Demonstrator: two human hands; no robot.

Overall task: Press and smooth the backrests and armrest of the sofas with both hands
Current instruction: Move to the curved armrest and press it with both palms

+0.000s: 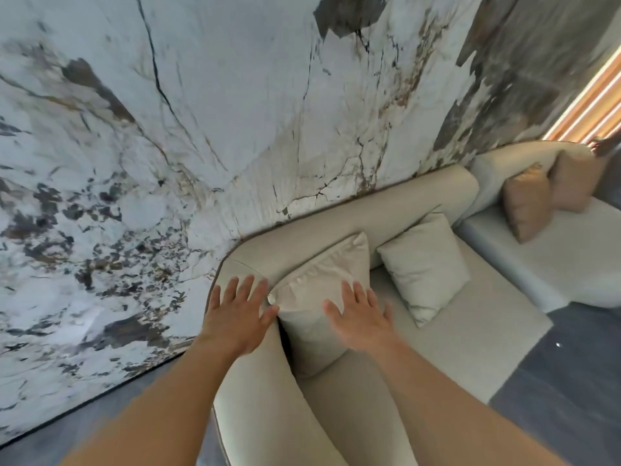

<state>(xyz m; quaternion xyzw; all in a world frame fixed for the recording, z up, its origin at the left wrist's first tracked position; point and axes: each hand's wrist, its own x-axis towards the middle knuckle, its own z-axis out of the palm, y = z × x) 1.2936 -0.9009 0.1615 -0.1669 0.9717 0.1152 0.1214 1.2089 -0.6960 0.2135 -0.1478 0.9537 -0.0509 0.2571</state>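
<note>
Both hands flat at the armrest corner of the near sofa, nothing gripped.

The armrest ran up the lower centre of the frame to meet the backrest. The left hand lay on it, fingers spread, holding nothing. The right hand was open over the cream cushion; contact could not be confirmed. Risk, as judged: pressing there would shove the cushion against the second cushion and leave the backrest behind them unsmoothed.
</note>
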